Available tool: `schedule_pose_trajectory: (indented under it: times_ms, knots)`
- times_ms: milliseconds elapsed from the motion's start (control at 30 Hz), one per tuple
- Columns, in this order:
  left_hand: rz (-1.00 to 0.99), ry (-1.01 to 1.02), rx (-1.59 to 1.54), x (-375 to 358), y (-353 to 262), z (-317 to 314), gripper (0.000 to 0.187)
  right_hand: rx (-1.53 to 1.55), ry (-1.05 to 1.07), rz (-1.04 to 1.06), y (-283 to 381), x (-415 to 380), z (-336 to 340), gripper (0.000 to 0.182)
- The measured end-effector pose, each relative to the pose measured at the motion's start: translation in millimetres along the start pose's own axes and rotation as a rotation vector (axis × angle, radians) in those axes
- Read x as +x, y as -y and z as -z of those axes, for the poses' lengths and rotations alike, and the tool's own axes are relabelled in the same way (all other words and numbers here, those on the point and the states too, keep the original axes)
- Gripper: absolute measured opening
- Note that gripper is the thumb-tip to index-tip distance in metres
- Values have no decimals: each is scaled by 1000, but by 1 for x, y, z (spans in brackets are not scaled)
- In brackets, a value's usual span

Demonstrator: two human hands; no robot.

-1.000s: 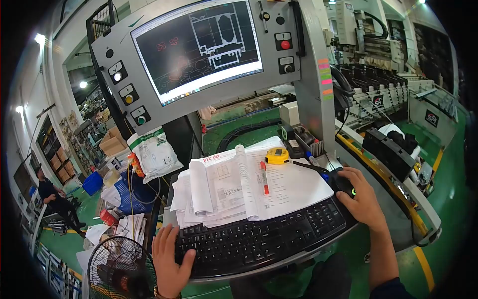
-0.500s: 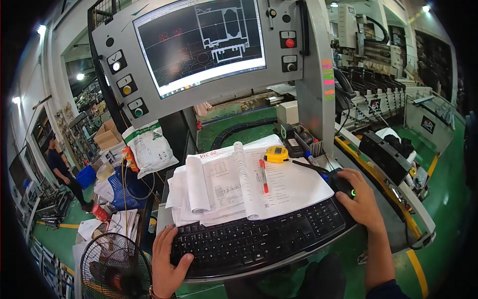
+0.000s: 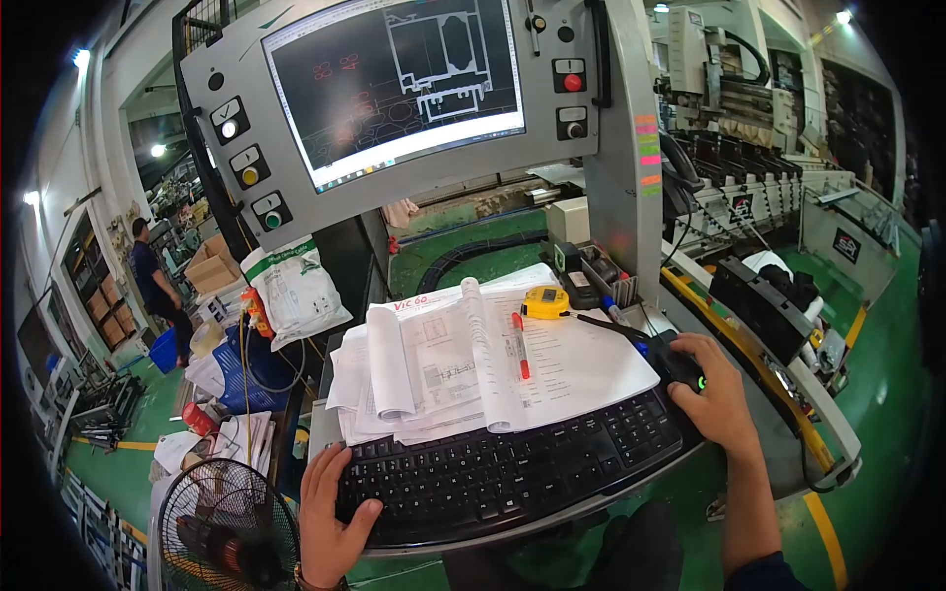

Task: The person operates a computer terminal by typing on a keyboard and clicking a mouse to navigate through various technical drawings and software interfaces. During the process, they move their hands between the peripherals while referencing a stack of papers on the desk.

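My right hand (image 3: pixel 711 394) is wrapped over a black mouse (image 3: pixel 680 366) at the right of the keyboard. My left hand (image 3: pixel 333 512) rests at the left end of the black keyboard (image 3: pixel 512 478), thumb and fingers apart, holding nothing. Curled paper drawings (image 3: pixel 439 369) and an open notebook (image 3: pixel 581 379) lie behind the keys, partly over them. A red pen (image 3: pixel 520 347) lies on the notebook, with a yellow tape measure (image 3: pixel 546 303) at its top edge. Above, a monitor (image 3: pixel 399 89) shows a line drawing.
Buttons flank the screen on the grey control panel (image 3: pixel 581 128). A black fan (image 3: pixel 229 537) stands at lower left, near a white plastic bag (image 3: pixel 296 295) and a blue basket (image 3: pixel 258 369). Another person (image 3: pixel 158 286) is at far left. A long machine (image 3: pixel 749 187) stands at right.
The other person at far left has moved to the right, toward the cardboard box. My hands have hardly moved, and the view has shifted very slightly.
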State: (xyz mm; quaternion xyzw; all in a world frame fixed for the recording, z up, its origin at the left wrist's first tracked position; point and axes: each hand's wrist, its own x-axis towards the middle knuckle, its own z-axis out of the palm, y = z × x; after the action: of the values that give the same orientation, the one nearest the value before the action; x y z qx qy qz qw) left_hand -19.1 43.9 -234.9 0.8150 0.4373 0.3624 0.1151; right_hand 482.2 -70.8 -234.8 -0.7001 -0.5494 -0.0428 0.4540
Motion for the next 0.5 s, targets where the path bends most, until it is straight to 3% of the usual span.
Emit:
schedule_pose_trajectory:
  times_ms: [500]
  knots:
    - [12,2,30,0,7,-1,77,13,0,-14,3,-1,1,50]
